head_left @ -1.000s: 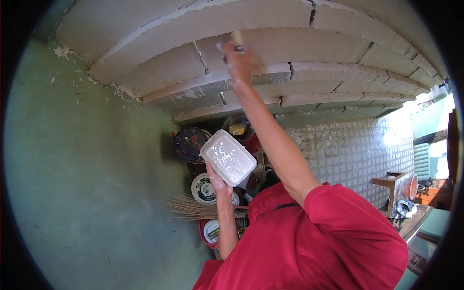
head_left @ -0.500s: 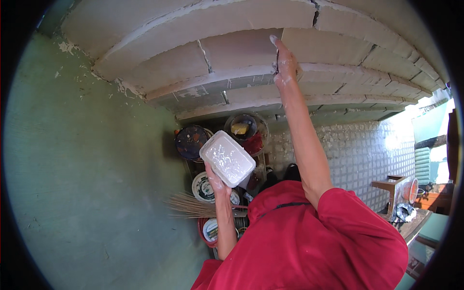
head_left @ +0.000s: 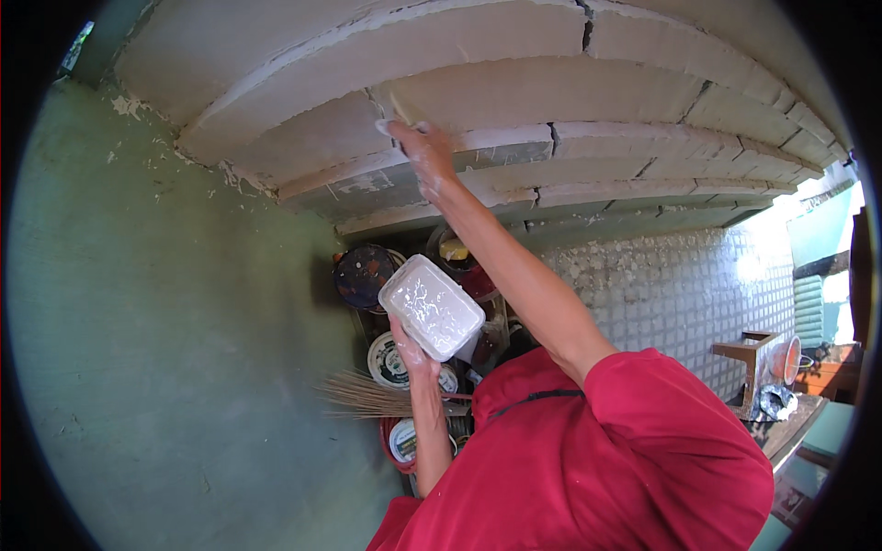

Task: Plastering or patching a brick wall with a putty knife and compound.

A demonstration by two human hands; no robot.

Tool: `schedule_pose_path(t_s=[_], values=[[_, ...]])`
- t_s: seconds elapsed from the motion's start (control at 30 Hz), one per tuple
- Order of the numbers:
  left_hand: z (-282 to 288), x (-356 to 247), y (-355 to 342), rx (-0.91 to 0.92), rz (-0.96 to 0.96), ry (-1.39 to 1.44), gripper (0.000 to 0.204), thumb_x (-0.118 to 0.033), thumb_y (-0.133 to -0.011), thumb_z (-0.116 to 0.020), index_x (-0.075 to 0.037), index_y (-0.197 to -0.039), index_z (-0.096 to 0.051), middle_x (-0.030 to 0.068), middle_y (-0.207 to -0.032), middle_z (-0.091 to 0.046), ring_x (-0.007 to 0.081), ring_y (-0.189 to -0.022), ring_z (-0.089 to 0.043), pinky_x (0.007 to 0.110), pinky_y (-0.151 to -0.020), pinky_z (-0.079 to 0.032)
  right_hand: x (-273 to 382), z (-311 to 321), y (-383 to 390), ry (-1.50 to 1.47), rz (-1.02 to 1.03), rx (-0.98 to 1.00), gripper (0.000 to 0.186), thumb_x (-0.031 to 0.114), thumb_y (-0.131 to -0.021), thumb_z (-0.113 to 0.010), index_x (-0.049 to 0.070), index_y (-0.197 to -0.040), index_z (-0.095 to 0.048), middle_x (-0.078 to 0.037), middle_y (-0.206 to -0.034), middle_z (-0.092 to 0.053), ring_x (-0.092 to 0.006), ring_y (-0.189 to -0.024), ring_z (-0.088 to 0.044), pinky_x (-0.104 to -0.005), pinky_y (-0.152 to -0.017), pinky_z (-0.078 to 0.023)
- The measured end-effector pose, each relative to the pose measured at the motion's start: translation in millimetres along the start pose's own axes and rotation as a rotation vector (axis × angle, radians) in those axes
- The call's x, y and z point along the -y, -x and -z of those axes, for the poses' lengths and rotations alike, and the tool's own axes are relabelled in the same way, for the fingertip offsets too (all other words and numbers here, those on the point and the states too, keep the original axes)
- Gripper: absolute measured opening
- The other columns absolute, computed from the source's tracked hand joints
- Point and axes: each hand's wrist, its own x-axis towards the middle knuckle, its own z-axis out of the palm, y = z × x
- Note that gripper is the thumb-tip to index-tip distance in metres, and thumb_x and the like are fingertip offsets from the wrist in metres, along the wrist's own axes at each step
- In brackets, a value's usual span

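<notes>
My left hand [head_left: 415, 349] is closed on a white rectangular tub [head_left: 432, 307], gripping its near left side. Glossy, wet-looking white paste shows in the tub. Up at the wall of pale blocks [head_left: 496, 87], my right hand [head_left: 423, 154] reaches out with its thumb stretched and the other fingers bent. A thin pale-yellow edge shows just beyond its fingers, against the wall; what it belongs to is mostly hidden. White smears cover both hands. A dark vertical joint in the blocks lies just left of the right fingertips.
Below the tub stand a dark round bucket [head_left: 364, 274], a white-lidded pail [head_left: 390, 360] and a red bucket [head_left: 399, 441]. A twig broom [head_left: 367, 395] lies among them. Left is a green wall [head_left: 184, 349]. To the right are a tiled floor [head_left: 643, 294] and a wooden stool [head_left: 749, 358].
My right hand has swept left along the block wall, from near the middle to the dark joint. The tub in my left hand has hardly moved.
</notes>
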Motion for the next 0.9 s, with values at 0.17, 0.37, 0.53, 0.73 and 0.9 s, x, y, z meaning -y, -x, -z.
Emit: schedule_pose_path(t_s=[0.17, 0.37, 0.53, 0.73, 0.9], values=[[1, 0, -1, -0.018, -0.006, -0.045, 0.060, -0.052, -0.095, -0.037, -0.007, -0.135, -0.039, 0.0107, -0.128, -0.052, 0.0263, -0.112, -0.056, 0.039, -0.095, -0.046, 16, 74, -8, 0.026, 0.108, -0.221, 0.029, 0.030, -0.070, -0.077, 0.012, -0.068, -0.054, 0.006, -0.061, -0.044, -0.0068, -0.054, -0.036, -0.0251, -0.052, -0.030], [-13, 2, 4, -0.013, -0.017, -0.077, 0.061, -0.052, -0.094, -0.037, -0.007, -0.135, -0.039, 0.0103, -0.129, -0.052, 0.0256, -0.113, -0.055, 0.039, -0.095, -0.046, 2, 76, -43, -0.111, 0.247, -0.338, 0.023, 0.016, -0.068, -0.077, 0.006, -0.075, -0.058, 0.000, -0.065, -0.056, -0.0084, -0.056, -0.051, -0.0274, -0.052, -0.042], [-8, 4, 7, -0.042, -0.036, -0.081, 0.060, -0.051, -0.095, -0.036, -0.007, -0.136, -0.039, 0.0101, -0.129, -0.052, 0.0254, -0.113, -0.056, 0.039, -0.095, -0.046, -26, 19, -39, -0.030, 0.234, -0.356, 0.021, 0.018, -0.066, -0.076, 0.009, -0.073, -0.058, 0.002, -0.070, -0.056, -0.0068, -0.060, -0.049, -0.0255, -0.056, -0.039], [13, 0, 7, -0.038, -0.040, -0.024, 0.058, -0.050, -0.095, -0.038, -0.008, -0.135, -0.040, 0.0100, -0.128, -0.052, 0.0255, -0.111, -0.056, 0.039, -0.092, -0.048, -33, -15, -10, 0.012, 0.050, -0.181, 0.023, 0.021, -0.066, -0.075, 0.006, -0.074, -0.059, 0.000, -0.069, -0.057, -0.0083, -0.061, -0.050, -0.0264, -0.056, -0.040], [14, -3, 6, -0.026, -0.038, 0.001, 0.059, -0.051, -0.094, -0.039, -0.008, -0.135, -0.040, 0.0092, -0.128, -0.053, 0.0257, -0.110, -0.057, 0.039, -0.092, -0.049, -21, 13, -5, -0.105, 0.046, -0.035, 0.023, 0.022, -0.069, -0.075, 0.010, -0.069, -0.056, 0.004, -0.061, -0.049, -0.0074, -0.055, -0.042, -0.0264, -0.052, -0.033]])
